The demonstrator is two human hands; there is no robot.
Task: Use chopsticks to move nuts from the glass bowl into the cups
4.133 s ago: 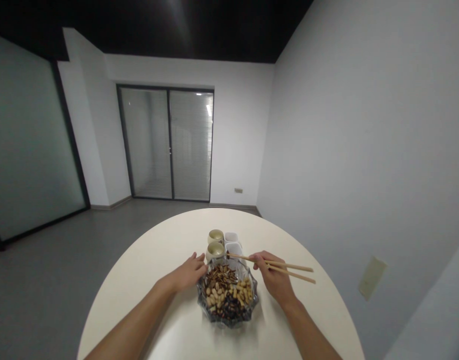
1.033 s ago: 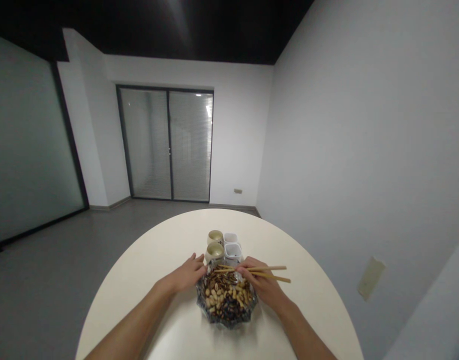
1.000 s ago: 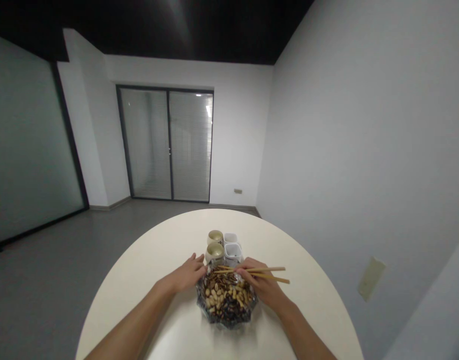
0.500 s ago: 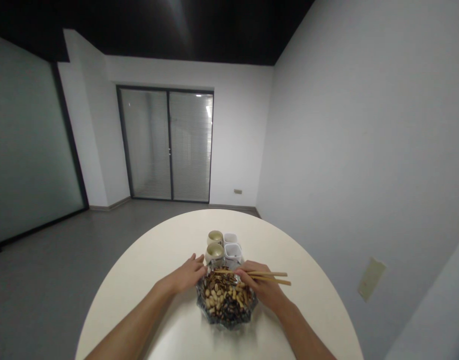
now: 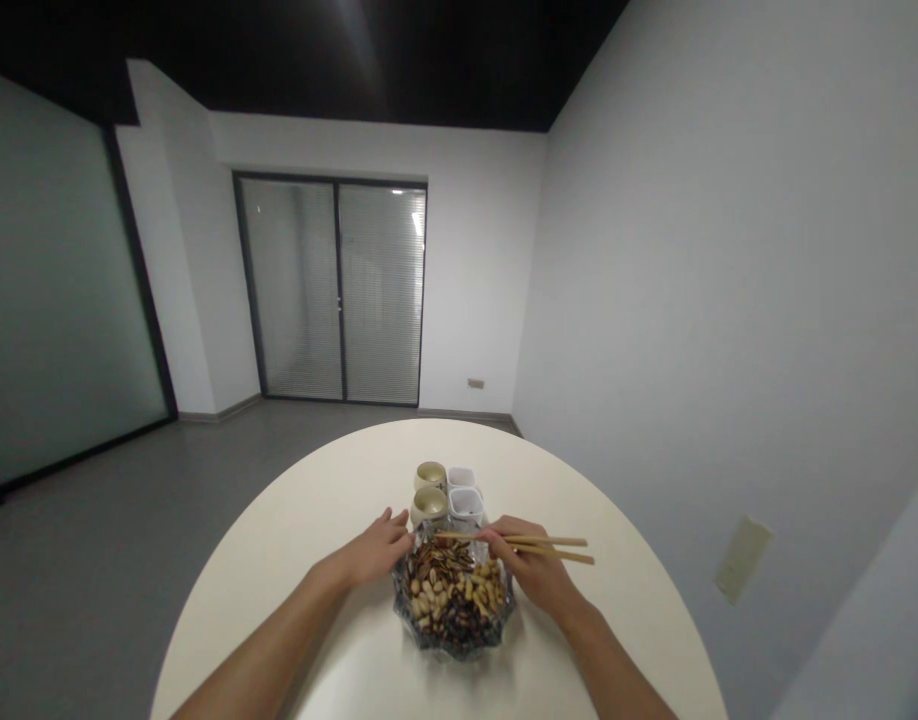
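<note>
A faceted clear glass bowl (image 5: 450,648) holds separate heaps of nuts and seeds: brown striped seeds (image 5: 448,556), pale pistachio-like nuts (image 5: 427,598), yellowish peanut-like pieces (image 5: 490,588) and dark pieces (image 5: 463,622). My left hand (image 5: 380,548) rests against the bowl's left rim, fingers stretched and apart. Above the bowl's right side, my right hand (image 5: 530,565) grips a pair of wooden chopsticks (image 5: 560,546). Their tips point left over the brown seeds near the far rim. Whether anything is pinched between the tips is too small to tell.
Just beyond the bowl stand two yellowish-green cups (image 5: 430,503) on the left and two white square containers (image 5: 466,502) on the right. All are on a round cream table (image 5: 331,650). A white wall (image 5: 729,250) rises to the right.
My right hand has shifted slightly up and to the right with the chopsticks, drawing their tips rightward and towards the far rim. My left hand stays at the bowl.
</note>
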